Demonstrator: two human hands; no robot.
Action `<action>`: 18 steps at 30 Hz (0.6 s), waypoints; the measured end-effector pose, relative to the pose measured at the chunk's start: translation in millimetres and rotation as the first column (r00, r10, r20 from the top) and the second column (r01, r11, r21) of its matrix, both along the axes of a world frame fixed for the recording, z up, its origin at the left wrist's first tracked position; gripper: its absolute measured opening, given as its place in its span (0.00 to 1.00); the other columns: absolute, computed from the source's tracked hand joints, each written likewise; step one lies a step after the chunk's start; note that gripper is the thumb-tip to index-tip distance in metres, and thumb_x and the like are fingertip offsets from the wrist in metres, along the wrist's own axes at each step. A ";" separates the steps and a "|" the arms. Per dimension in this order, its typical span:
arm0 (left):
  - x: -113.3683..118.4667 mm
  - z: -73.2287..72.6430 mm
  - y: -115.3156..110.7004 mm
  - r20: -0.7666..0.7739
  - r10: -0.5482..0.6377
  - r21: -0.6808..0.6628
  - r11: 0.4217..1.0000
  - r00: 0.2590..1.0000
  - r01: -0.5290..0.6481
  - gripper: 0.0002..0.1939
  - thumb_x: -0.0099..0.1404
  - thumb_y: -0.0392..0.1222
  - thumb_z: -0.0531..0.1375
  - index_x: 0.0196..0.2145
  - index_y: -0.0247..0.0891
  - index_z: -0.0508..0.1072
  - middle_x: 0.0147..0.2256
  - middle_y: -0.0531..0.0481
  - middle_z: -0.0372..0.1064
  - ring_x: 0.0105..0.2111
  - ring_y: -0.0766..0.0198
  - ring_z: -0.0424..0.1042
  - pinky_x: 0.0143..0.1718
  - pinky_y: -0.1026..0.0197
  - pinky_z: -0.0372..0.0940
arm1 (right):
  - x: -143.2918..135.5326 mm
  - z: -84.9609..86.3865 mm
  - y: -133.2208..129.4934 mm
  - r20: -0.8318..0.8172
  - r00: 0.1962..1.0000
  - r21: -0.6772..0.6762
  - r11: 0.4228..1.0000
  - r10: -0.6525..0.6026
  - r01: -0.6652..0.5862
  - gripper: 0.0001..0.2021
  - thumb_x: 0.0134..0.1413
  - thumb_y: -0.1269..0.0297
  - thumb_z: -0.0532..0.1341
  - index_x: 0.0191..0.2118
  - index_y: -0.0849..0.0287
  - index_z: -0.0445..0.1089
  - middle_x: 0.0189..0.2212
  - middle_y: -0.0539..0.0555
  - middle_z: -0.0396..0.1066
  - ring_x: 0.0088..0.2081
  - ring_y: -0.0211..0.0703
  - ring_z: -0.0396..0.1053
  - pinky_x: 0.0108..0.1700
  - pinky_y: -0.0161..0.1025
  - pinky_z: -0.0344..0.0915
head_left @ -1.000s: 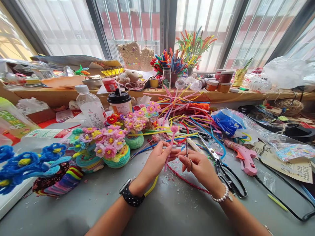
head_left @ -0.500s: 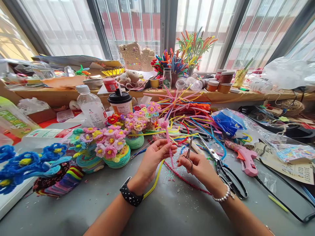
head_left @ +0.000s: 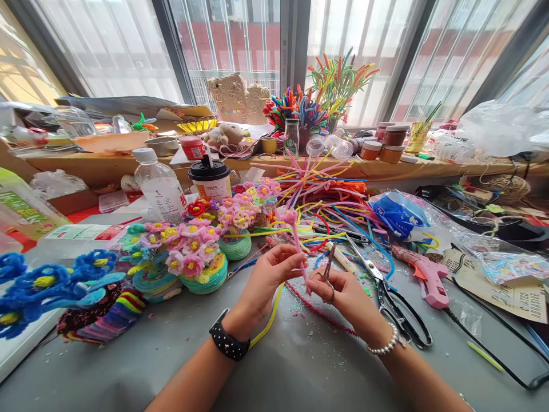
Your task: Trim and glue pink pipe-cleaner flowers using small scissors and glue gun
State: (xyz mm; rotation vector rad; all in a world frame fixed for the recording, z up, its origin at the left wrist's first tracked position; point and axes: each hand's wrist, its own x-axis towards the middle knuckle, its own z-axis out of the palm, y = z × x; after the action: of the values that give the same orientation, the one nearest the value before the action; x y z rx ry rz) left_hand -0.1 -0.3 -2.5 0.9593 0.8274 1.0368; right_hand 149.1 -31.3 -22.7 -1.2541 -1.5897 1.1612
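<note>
My left hand point(head_left: 277, 276) pinches a pink pipe-cleaner flower point(head_left: 289, 217) by its fuzzy stem, the flower head pointing up. Small scissors point(head_left: 329, 269) are held in my right hand point(head_left: 338, 292), blades upward, with a finger by the handle loop. The fingertips of my right hand meet the lower end of the pink stem. Below both hands, a dark red pipe cleaner point(head_left: 319, 313) curves across the grey table. A yellow pipe cleaner point(head_left: 271, 320) lies beside my left wrist.
Pots of pipe-cleaner flowers point(head_left: 201, 274) stand at left, near a plastic bottle point(head_left: 160, 191) and a lidded cup point(head_left: 210, 182). Large scissors point(head_left: 380, 280) and a pink glue gun point(head_left: 429, 277) with its cord lie at right. Behind is a pile of loose pipe cleaners point(head_left: 334, 194).
My right hand has moved left with the scissors, and its fingertips now meet the lower stem. The flower head has shifted slightly right and down.
</note>
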 end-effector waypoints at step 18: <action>-2.7 -1.3 4.0 0.224 0.142 -0.020 0.990 0.964 -0.141 0.04 0.48 0.37 0.64 0.25 0.36 0.74 0.26 0.54 0.68 0.27 0.74 0.64 0.30 0.71 0.59 | -2.9 -3.4 -8.0 0.320 0.892 0.132 0.918 0.318 -0.375 0.34 0.39 0.33 0.43 0.28 0.61 0.70 0.28 0.52 0.61 0.29 0.38 0.59 0.32 0.35 0.56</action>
State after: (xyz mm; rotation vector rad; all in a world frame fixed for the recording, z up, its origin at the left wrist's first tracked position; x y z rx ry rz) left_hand -2.8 3.8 -3.8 0.7708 0.7161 1.2424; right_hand 146.2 -39.2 -26.1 -1.0766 -2.1646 1.0344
